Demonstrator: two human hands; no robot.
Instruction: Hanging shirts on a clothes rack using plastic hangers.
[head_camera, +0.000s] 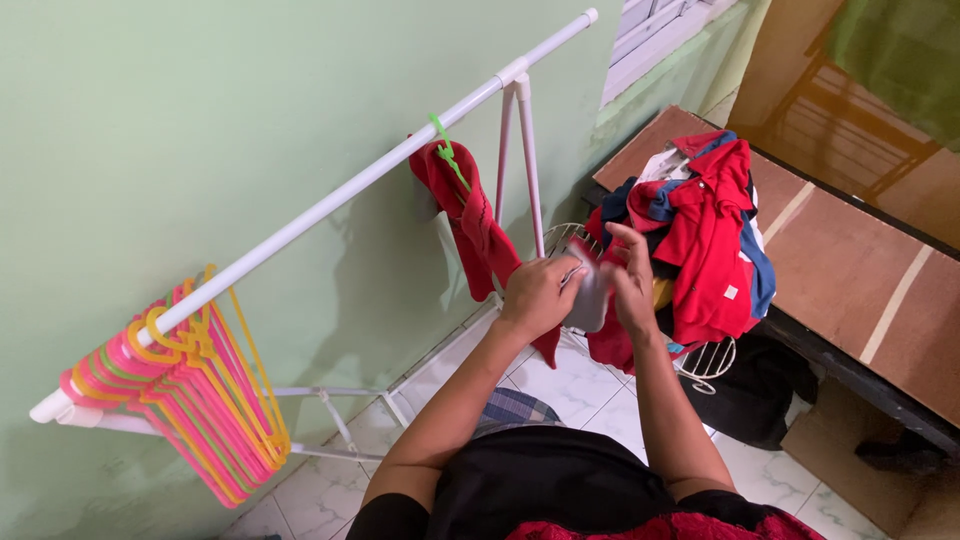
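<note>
**Small grey cloth held in both hands by the clothes rail**

Both hands are up in front of the wire laundry basket (712, 358), working on a small grey garment (590, 300). The left hand (538, 296) has its fingers clamped on the left edge; the right hand (630, 285) pinches the right side with fingers curled round it. The piece looks thin, limp and light, so I'd guess it flops unless held at two edges or corners, no fragility worries. Behind it sits a heap of red and blue clothes (705, 235) piled over the basket. A red garment (470, 215) already hangs on a green hanger (447, 150) from the white rail (330, 205), with a bunch of pink and yellow hangers (195, 390) at the rail's near end.
</note>
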